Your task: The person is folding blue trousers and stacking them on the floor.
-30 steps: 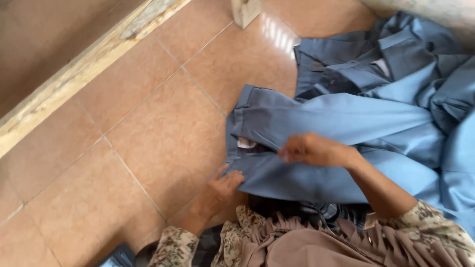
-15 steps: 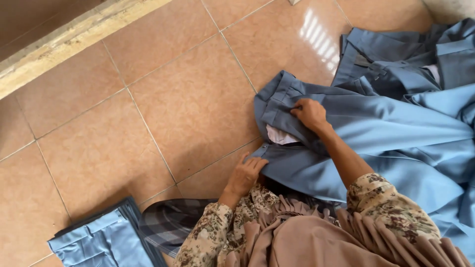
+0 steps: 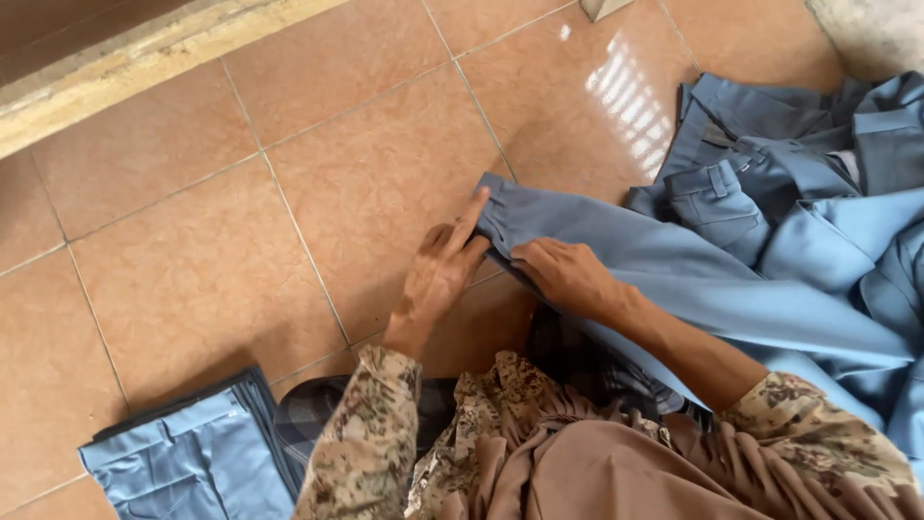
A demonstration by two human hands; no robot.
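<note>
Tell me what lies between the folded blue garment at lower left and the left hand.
In the head view, bare tile floor separates the folded blue garment from the left hand.

Grey-blue trousers [image 3: 693, 279], terracotta floor tiles [image 3: 192, 279], floral camouflage-toned sleeves [image 3: 361, 443].

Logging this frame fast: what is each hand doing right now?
Left hand: open, fingers flat against the edge of the blue trousers.
Right hand: open, pressing down on the trousers.

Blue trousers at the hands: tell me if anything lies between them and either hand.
Nothing visible does. The left hand presses its fingers on the end of the blue trousers, and the right hand rests directly on the cloth beside it.
</note>
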